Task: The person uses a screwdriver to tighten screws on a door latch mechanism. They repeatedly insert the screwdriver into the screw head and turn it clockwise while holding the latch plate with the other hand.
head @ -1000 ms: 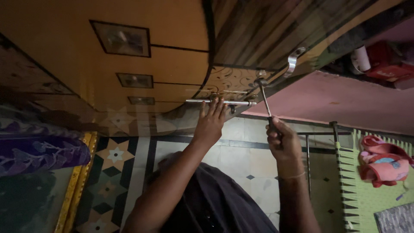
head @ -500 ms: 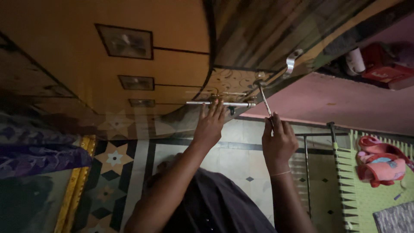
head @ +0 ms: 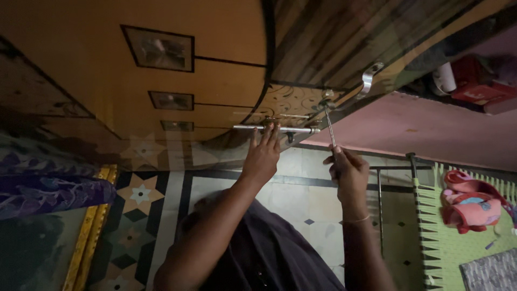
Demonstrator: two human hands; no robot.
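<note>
The picture is rotated, so the glossy orange-brown cabinet door [head: 226, 70] fills the upper part. My left hand [head: 262, 156] reaches up with its fingers straight, pressing against a chrome bar handle [head: 274, 129] on that door. My right hand [head: 347, 172] grips the handle of a thin screwdriver [head: 329, 126]. Its shaft runs up to a fitting [head: 326, 98] at the door's edge, beside a patterned panel [head: 291, 102]. A curved metal handle [head: 368, 78] sits on the neighbouring dark striped door.
A pink wall surface [head: 431, 126] lies right of the cabinet. A green woven cot [head: 447, 237] with pink cloth [head: 468, 205] stands at the right. A patterned tile floor [head: 145, 199] and a purple blanket [head: 48, 188] fill the lower left.
Both hands have stayed at the bar handle and screwdriver. My right hand has shifted slightly on the screwdriver, and the view has moved a little.
</note>
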